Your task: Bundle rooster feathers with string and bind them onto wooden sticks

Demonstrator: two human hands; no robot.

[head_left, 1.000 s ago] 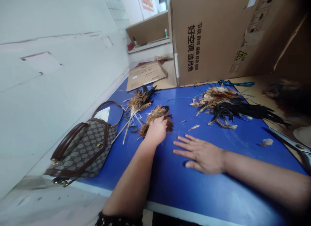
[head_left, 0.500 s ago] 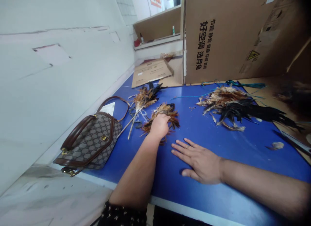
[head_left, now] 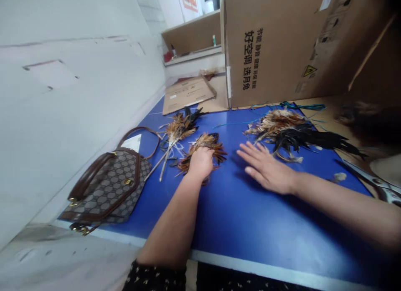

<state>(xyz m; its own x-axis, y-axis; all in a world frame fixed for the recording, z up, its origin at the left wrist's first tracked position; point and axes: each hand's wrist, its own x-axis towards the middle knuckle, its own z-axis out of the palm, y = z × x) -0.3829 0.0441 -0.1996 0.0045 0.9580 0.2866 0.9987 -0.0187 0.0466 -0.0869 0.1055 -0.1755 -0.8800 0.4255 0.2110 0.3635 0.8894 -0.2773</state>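
Note:
My left hand (head_left: 201, 162) is closed on a bunch of brown feathers (head_left: 205, 139) lying on the blue tabletop; its fingertips are partly hidden among the feathers. My right hand (head_left: 268, 169) is open, palm down with its fingers stretched out, and a shadow lies under it. It holds nothing. Just beyond it is a loose pile of cream, brown and black feathers (head_left: 278, 123). Left of my left hand, a feather duster (head_left: 178, 130) of brown and black feathers lies with thin sticks and pale ties at its lower end.
A patterned handbag (head_left: 115, 184) with brown handles rests at the table's left side by the wall. Behind stands a large cardboard box (head_left: 282, 53), with flat cardboard (head_left: 188, 94) beside it. Blue-green string (head_left: 302, 106) and scissors (head_left: 372, 180) lie to the right.
My right hand has lifted from the tabletop and moved forward, toward the feather pile. My left hand stays on the brown feathers. The view has shifted slightly right, showing the scissors more.

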